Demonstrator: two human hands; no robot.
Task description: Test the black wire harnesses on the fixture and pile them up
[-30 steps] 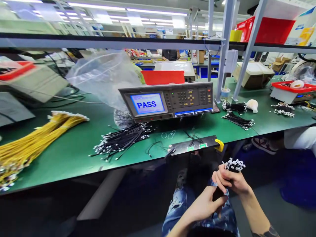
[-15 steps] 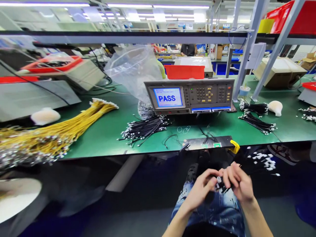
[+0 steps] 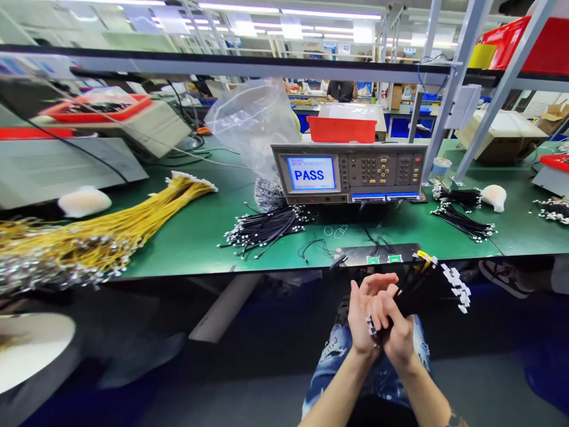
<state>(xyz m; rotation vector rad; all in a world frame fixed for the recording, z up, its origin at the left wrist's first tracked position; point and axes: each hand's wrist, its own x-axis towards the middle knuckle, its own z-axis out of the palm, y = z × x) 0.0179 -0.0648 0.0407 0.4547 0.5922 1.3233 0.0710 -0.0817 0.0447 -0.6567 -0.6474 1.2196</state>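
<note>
A bundle of black cables (image 3: 409,281) with white connectors lies in my right hand (image 3: 398,338), whose fingers are wrapped round it. One set of connector ends (image 3: 457,287) fans out to the right, just past the table edge. The other connector ends (image 3: 372,330) show between my two hands. My left hand (image 3: 359,317) is open beside them, thumb raised and palm turned toward the bundle. Both hands are above my lap, in front of the table. Part of the bundle is hidden by my right fingers.
On the green table (image 3: 204,237) stands a tester (image 3: 351,172) reading PASS. A test board (image 3: 382,254) lies at the front edge. Black cable bundles (image 3: 267,228) flank the tester; yellow cables (image 3: 151,213) spread at left. A plastic bag (image 3: 253,124) stands behind.
My hands have moved up and closer together. My left hand has gone from pinching at the connector ends to an open palm. The bundle's far ends have shifted left and up.
</note>
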